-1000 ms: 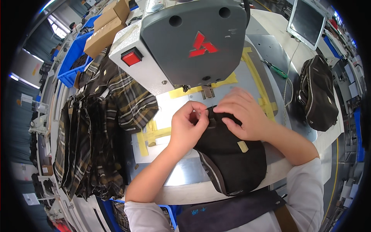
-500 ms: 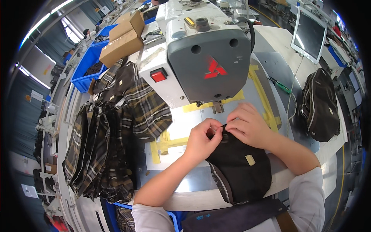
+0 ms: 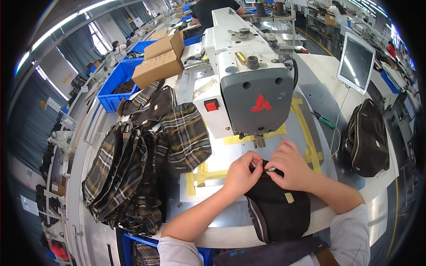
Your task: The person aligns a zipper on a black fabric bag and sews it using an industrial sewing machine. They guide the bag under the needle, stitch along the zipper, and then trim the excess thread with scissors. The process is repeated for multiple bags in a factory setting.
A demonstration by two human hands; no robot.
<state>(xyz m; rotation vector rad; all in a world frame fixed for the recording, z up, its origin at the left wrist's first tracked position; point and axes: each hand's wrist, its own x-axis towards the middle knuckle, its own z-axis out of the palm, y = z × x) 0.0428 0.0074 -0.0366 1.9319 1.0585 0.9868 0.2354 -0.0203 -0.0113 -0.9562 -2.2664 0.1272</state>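
Note:
A dark brown fabric piece (image 3: 284, 217), with a zipper (image 3: 258, 221) along its left edge and a small pale label (image 3: 289, 197), lies at the front of the machine bed and hangs toward my body. My left hand (image 3: 243, 174) pinches its far end between thumb and fingers. Close beside it, my right hand (image 3: 289, 172) grips the same end, with the fingertips of both hands almost meeting. Something small and pale shows at the right fingertips, too small to name. Just beyond the hands stands the grey and white sewing machine head (image 3: 255, 99), its metal presser foot (image 3: 259, 141) apart from the fabric.
Plaid fabric pieces (image 3: 126, 177) are heaped on the left. A stack of dark zippered pieces (image 3: 367, 137) lies right, near a green-handled tool (image 3: 326, 120) and a screen (image 3: 356, 62). Yellow tape (image 3: 202, 175) marks the bed. Cardboard boxes (image 3: 159, 66) and a blue crate (image 3: 117, 91) stand far left.
The view has shifted, so the machine and table sit lower and more to the right in it. Both hands keep their pinch on the fabric's far end, with the fingers slightly rearranged.

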